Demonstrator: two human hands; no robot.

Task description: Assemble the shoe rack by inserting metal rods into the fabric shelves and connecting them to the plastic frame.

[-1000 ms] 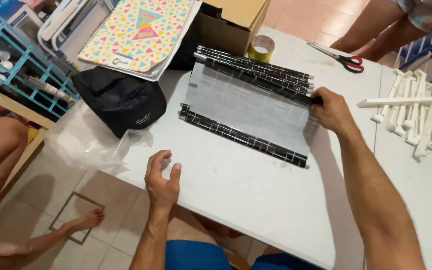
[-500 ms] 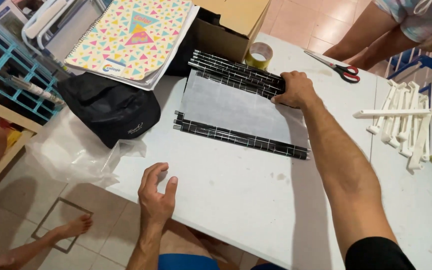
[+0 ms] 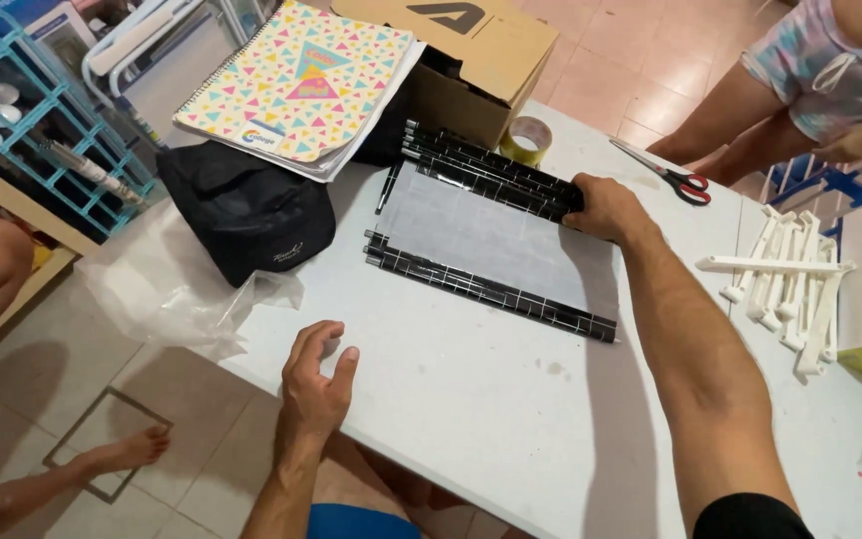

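Resting on the near bench (image 3: 471, 399) edge, the left hand (image 3: 313, 384) lies with fingers loosely spread, holding nothing. Farther off, the grey mesh sheet (image 3: 486, 240) lies flat between two black grid strips. The right hand (image 3: 606, 207) closes its fingers on the far strip (image 3: 486, 172) at its right end, seemingly aligning the sheet. Bare bench lies near; scissors (image 3: 660, 173), tape roll (image 3: 526, 140) and black bag (image 3: 246, 210) crowd the far side.

Glossy black bars (image 3: 491, 170) edge a matt grey sheet (image 3: 491, 240) on the smooth white tabletop (image 3: 471, 399). The black bag (image 3: 246, 215) looks like soft cloth; beside it lies crinkled clear plastic (image 3: 162, 289), and the box (image 3: 491, 60) is plain cardboard.
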